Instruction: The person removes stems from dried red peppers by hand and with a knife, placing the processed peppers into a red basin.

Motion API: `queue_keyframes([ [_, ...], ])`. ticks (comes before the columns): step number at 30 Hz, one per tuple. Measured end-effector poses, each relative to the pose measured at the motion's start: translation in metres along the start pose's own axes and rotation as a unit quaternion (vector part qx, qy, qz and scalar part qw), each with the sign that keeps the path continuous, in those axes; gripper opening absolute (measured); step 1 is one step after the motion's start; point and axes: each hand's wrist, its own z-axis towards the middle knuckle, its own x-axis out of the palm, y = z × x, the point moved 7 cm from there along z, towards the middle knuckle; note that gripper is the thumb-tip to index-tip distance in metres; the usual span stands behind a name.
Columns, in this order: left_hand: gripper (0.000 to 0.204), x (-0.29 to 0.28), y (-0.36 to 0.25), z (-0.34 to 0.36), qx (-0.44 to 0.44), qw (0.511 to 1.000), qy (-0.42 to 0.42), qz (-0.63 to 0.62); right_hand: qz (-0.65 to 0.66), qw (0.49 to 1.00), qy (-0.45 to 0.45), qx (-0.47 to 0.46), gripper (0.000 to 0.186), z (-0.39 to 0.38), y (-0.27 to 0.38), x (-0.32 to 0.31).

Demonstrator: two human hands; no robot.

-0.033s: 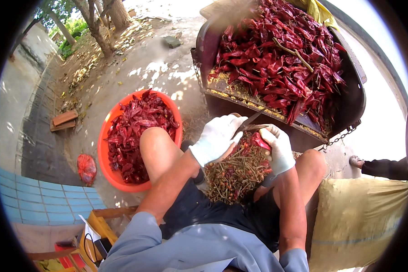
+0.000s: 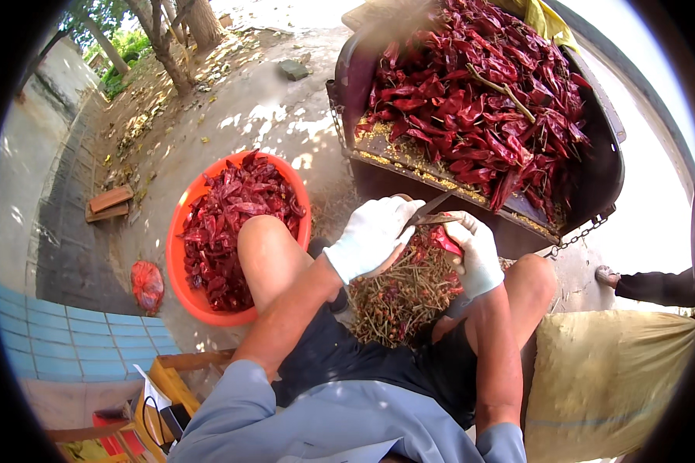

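Observation:
My left hand (image 2: pixel 371 238), in a white glove, is closed around scissors (image 2: pixel 434 204) whose dark blades stand apart and point right. Its fingers hide the handles. My right hand (image 2: pixel 475 248), gloved too, grips a dried red chili pepper (image 2: pixel 445 239) close to the lower blade, which reaches the fingertips. Below both hands, between my knees, lies a heap of cut stems (image 2: pixel 398 301) with bits of red in it. At my left knee stands an orange basin (image 2: pixel 174 255) full of dried red chilies (image 2: pixel 243 197).
A dark metal cart bed (image 2: pixel 606 174), heaped with red chilies, stands ahead on the right with a chain (image 2: pixel 583 234) at its edge. A pale yellow sack (image 2: pixel 610 370) is at my right. Bricks (image 2: pixel 110 203) and a red bag (image 2: pixel 147 287) lie left. Another person's foot (image 2: pixel 607 275) shows right.
The scissors have shifted very slightly, and the chili in my right hand has turned a little. Both hands are nearly where they were.

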Motion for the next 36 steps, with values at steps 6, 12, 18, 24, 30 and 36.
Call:
queue_keyframes([
  [6,0.053,0.013,-0.005,-0.003,0.035,0.999,0.016,-0.016,-0.022,1.0,0.008,0.004,0.017,0.001,-0.002,0.006],
  [12,0.054,0.024,0.002,-0.009,0.036,0.999,0.031,-0.001,-0.077,0.997,0.011,0.002,0.02,0.0,-0.003,0.008],
  [18,0.056,0.028,0.0,-0.008,0.052,0.998,0.036,0.019,-0.13,0.983,0.007,-0.128,0.018,0.006,-0.006,0.004],
  [24,0.056,0.027,0.0,-0.01,0.017,0.998,0.044,0.03,-0.116,0.988,0.0,-0.105,0.013,0.0,-0.005,0.008],
  [30,0.041,0.03,-0.006,-0.012,-0.011,0.998,0.063,-0.004,-0.181,0.957,-0.027,-0.224,0.016,0.001,-0.006,0.001],
  [36,0.038,0.029,-0.002,-0.025,-0.079,0.99,0.085,-0.076,-0.079,0.996,0.028,0.029,0.016,-0.009,-0.011,0.009],
])
